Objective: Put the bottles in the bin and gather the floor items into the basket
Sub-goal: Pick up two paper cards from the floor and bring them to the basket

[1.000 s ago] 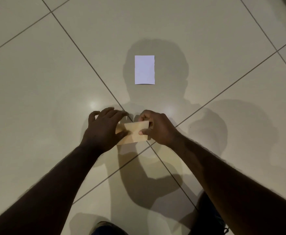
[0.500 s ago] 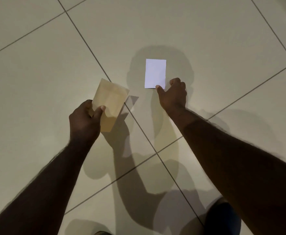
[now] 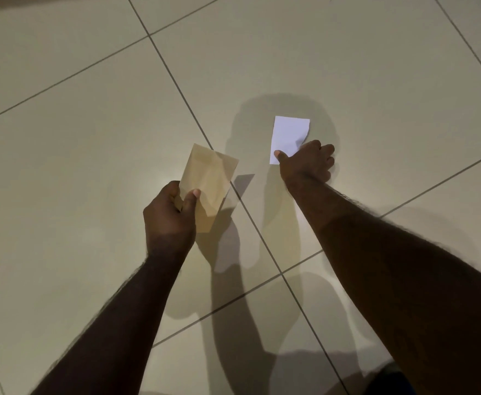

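Observation:
My left hand (image 3: 170, 215) holds a small brown paper envelope (image 3: 209, 185) above the floor, thumb on its face and fingers behind it. A white rectangular paper (image 3: 289, 136) lies on the tiles to the right. My right hand (image 3: 307, 163) is at its near edge, thumb on the lower left corner and fingers curled over the lower right corner, which looks slightly lifted. No bottles, bin or basket are in view.
Pale glossy floor tiles (image 3: 91, 138) with dark grout lines fill the view. Shadows of my head and arms fall around the white paper. A dark blue bit of clothing (image 3: 387, 380) shows at the bottom right.
My left hand has lifted the brown envelope off the floor and carried it left. My right hand let go of it, reached forward and now pinches the near edge of the white paper.

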The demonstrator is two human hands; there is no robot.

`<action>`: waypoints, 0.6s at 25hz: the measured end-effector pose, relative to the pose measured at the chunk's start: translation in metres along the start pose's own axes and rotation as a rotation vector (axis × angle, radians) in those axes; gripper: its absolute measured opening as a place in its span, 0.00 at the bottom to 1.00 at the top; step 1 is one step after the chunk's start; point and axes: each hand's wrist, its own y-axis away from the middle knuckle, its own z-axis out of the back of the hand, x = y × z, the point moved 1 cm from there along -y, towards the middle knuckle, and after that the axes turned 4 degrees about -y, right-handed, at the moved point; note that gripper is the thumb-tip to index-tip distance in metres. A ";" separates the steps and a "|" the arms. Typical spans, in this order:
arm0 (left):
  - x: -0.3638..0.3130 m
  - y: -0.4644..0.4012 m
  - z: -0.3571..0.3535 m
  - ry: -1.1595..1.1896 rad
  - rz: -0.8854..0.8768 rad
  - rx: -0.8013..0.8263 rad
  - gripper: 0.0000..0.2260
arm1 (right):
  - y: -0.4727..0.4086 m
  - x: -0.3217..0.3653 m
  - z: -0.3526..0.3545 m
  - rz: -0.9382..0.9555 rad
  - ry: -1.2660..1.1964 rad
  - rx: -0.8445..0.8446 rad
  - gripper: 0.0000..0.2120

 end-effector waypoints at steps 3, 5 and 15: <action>-0.004 0.001 -0.001 0.004 -0.024 0.002 0.07 | -0.005 0.006 0.002 -0.024 -0.071 0.060 0.31; -0.003 0.001 -0.002 -0.004 -0.040 0.003 0.07 | -0.008 0.010 0.003 0.001 -0.094 0.080 0.30; -0.007 0.010 0.011 0.006 -0.025 -0.005 0.07 | -0.004 -0.024 0.018 -0.019 -0.489 0.163 0.23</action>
